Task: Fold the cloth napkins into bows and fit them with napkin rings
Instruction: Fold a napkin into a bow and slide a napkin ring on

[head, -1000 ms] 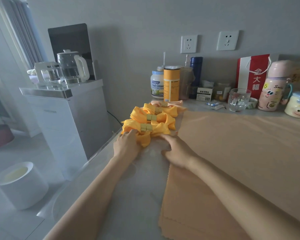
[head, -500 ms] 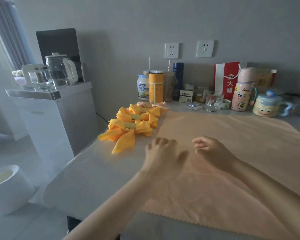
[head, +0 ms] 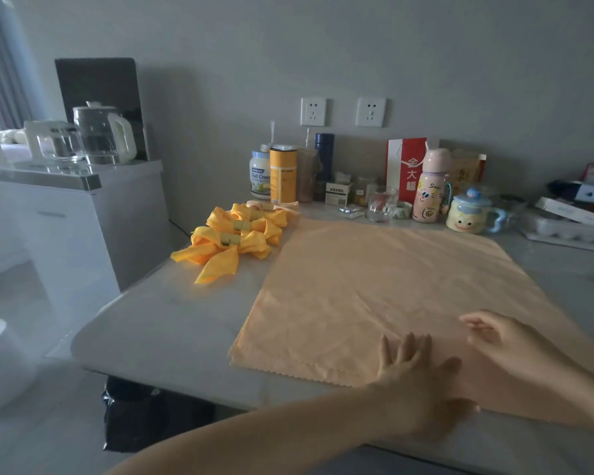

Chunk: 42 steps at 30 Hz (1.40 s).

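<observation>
Start of a new bow. The stack of flat pale peach cloth napkins lies spread on the grey table. The finished yellow satin bows with gold napkin rings sit just beside its far left corner. The left hand is flat on the near edge, fingers straight and apart. The right hand is over the cloth, fingers loosely curled and holding nothing. The next move is likely to pinch the top layer's near edge alone and fold it.
</observation>
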Tool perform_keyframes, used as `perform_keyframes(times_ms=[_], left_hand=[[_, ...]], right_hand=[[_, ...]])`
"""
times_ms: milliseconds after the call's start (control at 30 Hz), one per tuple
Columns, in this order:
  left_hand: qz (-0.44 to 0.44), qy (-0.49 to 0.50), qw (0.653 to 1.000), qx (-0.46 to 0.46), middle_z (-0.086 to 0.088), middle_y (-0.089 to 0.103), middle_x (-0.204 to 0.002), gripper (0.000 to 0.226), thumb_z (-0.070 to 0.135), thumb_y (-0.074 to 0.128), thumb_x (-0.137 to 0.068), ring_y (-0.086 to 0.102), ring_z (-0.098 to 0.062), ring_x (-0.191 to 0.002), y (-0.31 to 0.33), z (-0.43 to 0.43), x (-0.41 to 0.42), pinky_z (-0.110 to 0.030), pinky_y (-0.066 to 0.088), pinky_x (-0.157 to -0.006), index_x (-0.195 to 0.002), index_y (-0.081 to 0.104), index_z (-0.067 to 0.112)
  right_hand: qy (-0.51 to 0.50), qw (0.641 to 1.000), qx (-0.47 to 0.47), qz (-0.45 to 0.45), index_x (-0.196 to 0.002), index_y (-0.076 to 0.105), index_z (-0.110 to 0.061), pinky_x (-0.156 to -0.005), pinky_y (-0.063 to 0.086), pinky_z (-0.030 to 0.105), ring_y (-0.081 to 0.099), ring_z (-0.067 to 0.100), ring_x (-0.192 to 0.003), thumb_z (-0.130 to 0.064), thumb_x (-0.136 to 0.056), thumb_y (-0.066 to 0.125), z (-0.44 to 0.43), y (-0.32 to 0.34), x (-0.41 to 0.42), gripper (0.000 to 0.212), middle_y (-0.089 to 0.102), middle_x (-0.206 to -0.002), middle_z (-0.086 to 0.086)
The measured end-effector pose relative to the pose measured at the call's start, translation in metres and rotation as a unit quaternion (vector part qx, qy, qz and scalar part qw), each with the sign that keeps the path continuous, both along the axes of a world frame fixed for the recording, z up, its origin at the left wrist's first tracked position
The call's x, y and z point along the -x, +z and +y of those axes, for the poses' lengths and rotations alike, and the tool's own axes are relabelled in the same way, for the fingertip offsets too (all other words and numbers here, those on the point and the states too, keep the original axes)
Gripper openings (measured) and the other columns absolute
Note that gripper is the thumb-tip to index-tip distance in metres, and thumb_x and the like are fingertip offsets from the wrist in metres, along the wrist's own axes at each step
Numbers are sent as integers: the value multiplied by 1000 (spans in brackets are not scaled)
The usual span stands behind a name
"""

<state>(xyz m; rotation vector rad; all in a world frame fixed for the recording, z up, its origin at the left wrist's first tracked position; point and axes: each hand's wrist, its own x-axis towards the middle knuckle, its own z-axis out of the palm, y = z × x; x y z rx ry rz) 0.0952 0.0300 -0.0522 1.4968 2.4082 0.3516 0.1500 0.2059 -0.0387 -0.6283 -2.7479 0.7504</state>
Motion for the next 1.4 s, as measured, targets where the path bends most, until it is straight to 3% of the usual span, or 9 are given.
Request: perform_keyframes(times_ms=[200, 433, 533, 600, 667, 800, 900, 1100, 1400], left_hand=[[-2, 15, 999, -31, -11, 4, -158, 43, 29, 31, -102, -6, -29, -145, -2, -2, 2, -50, -13, -113, -144, 33, 28], [40, 50, 985, -157, -7, 46, -142, 36, 20, 41, -99, 33, -21, -135, -8, -17, 6, -24, 11, -109, -134, 51, 16], [28, 65, 979, -189, -6, 63, -120, 28, 12, 44, -95, 52, -29, -114, -8, -23, 11, -27, 32, -100, -112, 66, 16], [21, 82, 977, -197, -6, 66, -113, 27, 8, 42, -93, 53, -31, -108, -9, -26, 14, -30, 40, -92, -106, 65, 17], [42, 76, 979, -185, -7, 63, -115, 26, 9, 39, -95, 50, -32, -108, -7, -31, 14, -30, 37, -89, -106, 60, 16], [97, 50, 975, -194, -10, 60, -116, 24, 13, 36, -97, 50, -29, -106, -3, -37, 5, -29, 28, -88, -111, 55, 10], [105, 30, 973, -205, -6, 59, -117, 27, 21, 36, -98, 50, -26, -110, -9, -38, 4, -30, 27, -99, -116, 54, 12], [137, 12, 979, -147, -2, 55, -120, 40, 34, 31, -95, 48, -23, -112, -7, -41, -3, -33, 27, -103, -118, 56, 14], [272, 65, 959, -46, -2, 51, -125, 74, 72, 36, -83, 48, -24, -117, 3, -47, -14, -41, 25, -104, -134, 40, 19]], right_hand=[[40, 999, -27, -13, -117, 60, -14, -84, 36, 19, 56, 13, -109, -8, -87, 62, -10, -7, -18, 31, 63, -118, 0], [94, 994, -49, -32, -120, 59, -16, -87, 32, 9, 52, 11, -114, -14, -83, 69, -17, -10, -33, 39, 56, -118, -6], [119, 991, -42, -41, -115, 59, -24, -88, 29, 1, 52, 6, -113, -55, -63, 78, -23, -5, -40, 63, 54, -114, -16], [129, 991, -25, -21, -109, 57, -32, -88, 30, -2, 52, -2, -105, -93, -41, 52, -21, -7, -42, 92, 53, -110, -22], [125, 992, -34, 1, -101, 57, -37, -87, 33, -1, 55, -1, -100, -100, -40, 37, -19, -9, -43, 90, 57, -105, -23], [114, 990, -65, 43, -102, 52, -49, -90, 40, 8, 59, -2, -100, -98, -48, 36, -19, -13, -48, 75, 61, -105, -22], [94, 992, -56, 65, -100, 67, -36, -87, 45, 20, 61, 5, -96, -94, -56, 39, -24, -17, -47, 78, 65, -98, -15], [41, 989, -88, 108, -82, 74, -17, -70, 41, 24, 60, 14, -82, -30, -76, 75, -34, -14, -42, 14, 65, -82, -6], [110, 992, -59, -15, -63, 61, -28, -62, 42, 23, 57, 7, -66, -32, -84, 68, -66, 23, -32, 22, 63, -66, -10]])
